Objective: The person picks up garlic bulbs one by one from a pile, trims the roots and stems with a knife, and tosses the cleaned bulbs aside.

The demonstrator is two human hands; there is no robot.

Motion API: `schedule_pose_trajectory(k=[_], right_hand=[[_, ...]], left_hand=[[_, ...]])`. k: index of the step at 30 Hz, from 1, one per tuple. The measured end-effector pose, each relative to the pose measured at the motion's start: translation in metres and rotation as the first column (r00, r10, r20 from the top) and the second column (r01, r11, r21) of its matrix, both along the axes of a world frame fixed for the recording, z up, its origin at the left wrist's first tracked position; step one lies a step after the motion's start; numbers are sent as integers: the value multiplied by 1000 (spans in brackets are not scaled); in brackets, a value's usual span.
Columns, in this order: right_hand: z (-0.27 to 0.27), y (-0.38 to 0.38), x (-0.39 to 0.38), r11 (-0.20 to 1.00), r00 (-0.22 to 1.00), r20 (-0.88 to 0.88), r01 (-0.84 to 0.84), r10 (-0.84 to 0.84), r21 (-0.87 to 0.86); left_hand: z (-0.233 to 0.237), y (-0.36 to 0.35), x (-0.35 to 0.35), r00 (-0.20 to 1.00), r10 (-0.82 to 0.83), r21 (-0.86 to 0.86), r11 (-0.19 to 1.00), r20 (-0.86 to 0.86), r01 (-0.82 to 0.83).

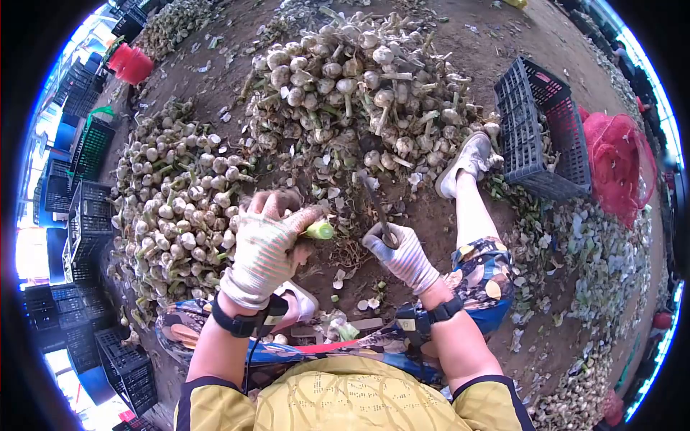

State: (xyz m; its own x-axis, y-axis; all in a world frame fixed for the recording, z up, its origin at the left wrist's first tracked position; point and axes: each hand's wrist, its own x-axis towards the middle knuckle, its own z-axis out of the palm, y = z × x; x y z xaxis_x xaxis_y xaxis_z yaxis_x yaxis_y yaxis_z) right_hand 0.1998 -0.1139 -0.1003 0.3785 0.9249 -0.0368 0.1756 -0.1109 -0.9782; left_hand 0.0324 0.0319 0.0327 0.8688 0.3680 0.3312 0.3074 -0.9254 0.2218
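My left hand [267, 237], in a striped glove with bare fingertips, is closed around a garlic plant. The cut green end of its stem [320, 230] sticks out to the right, and the rest is mostly hidden by the fingers. In a similar striped glove, my right hand [402, 253] grips the handle of a curved knife [375, 201], whose blade points up and away, apart from the stem. Ahead of both hands lies a large heap of garlic bulbs [345, 86]. Another pile of trimmed bulbs [187, 215] spreads left of my left hand.
A black plastic crate [535, 136] stands at the right beside a red mesh bag [618, 165]. Stacked crates [90, 223] line the left side, with a red bucket [130, 65] farther back. Leaf scraps [604, 251] cover the ground at right. My shoe [467, 164] rests near the heap.
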Motion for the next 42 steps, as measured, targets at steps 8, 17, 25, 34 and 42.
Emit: schedule_pose_trajectory(k=[8, 17, 25, 34, 42], right_hand=[[40, 2, -5, 1000, 558, -829, 25, -28, -17], [73, 4, 5, 928, 773, -629, 172, 80, 330], [59, 5, -4, 936, 984, -148, -38, 96, 351], [70, -9, -10, 972, 927, 326, -220, 184, 78], [44, -3, -7, 969, 870, 470, -223, 147, 110]], left_hand=[[-15, -25, 8, 984, -118, -934, 316, 136, 168], [-32, 10, -10, 967, -254, -930, -358, 11, -84], [-29, -30, 14, 990, 129, -914, -394, 49, 97], [-26, -27, 3, 990, 117, -940, 339, 82, 38], [-37, -35, -1, 991, 70, -916, 395, 112, 75]])
